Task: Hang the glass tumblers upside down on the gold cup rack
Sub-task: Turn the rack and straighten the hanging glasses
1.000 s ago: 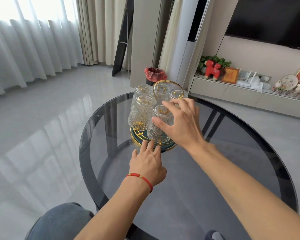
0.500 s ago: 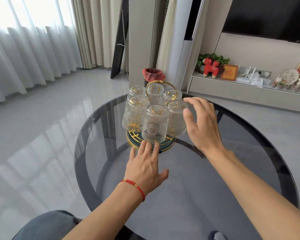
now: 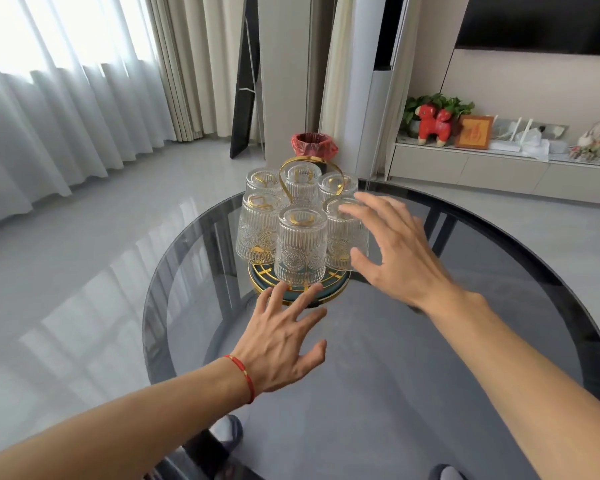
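Note:
The gold cup rack [image 3: 311,160] with a round green and gold base [image 3: 333,293] stands on the far part of a round smoked-glass table [image 3: 413,368]. Several ribbed glass tumblers hang upside down on it; the nearest tumbler [image 3: 302,247] faces me. My right hand [image 3: 395,251] hovers open just right of the right front tumbler [image 3: 340,237], fingers spread, holding nothing. My left hand [image 3: 281,337], with a red string bracelet at the wrist, lies open on the table, its fingertips at the front rim of the base.
A bin with a red liner [image 3: 313,144] stands on the floor behind the table. A low TV cabinet [image 3: 499,168] with a red toy animal [image 3: 433,124] and ornaments runs along the right wall. Curtains [image 3: 66,98] cover the left. My feet show under the glass.
My right hand let go of the front tumbler and drew back to the right, open. My left hand spread its fingers and stayed at the base. The camera view moved closer.

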Demonstrator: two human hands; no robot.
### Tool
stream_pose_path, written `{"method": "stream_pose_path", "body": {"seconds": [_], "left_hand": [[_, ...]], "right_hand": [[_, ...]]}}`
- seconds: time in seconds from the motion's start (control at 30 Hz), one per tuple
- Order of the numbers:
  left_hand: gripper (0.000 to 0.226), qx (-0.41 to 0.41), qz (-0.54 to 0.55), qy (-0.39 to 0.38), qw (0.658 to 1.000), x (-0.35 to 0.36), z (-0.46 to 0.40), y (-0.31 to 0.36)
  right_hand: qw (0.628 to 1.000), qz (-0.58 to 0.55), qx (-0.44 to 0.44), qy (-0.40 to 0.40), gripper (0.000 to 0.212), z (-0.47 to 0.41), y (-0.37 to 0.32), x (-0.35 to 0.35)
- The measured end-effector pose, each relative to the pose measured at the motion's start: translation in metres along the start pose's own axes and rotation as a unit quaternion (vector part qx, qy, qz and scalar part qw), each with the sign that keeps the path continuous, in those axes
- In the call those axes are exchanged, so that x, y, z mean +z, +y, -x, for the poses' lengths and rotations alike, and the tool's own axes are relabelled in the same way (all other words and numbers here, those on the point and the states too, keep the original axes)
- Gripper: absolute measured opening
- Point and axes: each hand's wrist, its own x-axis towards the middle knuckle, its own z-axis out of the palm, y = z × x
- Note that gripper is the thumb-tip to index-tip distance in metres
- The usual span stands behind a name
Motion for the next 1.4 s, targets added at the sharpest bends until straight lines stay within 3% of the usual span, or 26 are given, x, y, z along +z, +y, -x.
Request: {"method": "stream_pose_path", "body": {"seconds": [0.13, 0.77, 1.0, 1.4], "left_hand": [[0.056, -0.017, 0.036, 0.016, 0.999, 0.005, -0.001, 0.001], [0.055, -0.024, 0.041, 0.030, 0.998, 0.013, 0.001, -0.002], [0.055, -0.024, 0.039, 0.033, 0.998, 0.012, 0.001, -0.002], [0.058, -0.026, 0.045, 0.020, 0.998, 0.011, 0.001, -0.002]], "right_hand": [[1.000, -0.006, -0.009, -0.019, 0.069, -0.002, 0.003, 0.005], [0.998, -0.028, -0.041, 0.038, 0.052, -0.001, 0.023, -0.003], [0.999, -0.002, -0.038, 0.003, 0.066, -0.001, 0.017, 0.000], [0.998, 0.021, -0.049, 0.020, 0.055, -0.001, 0.024, -0.006]]}}
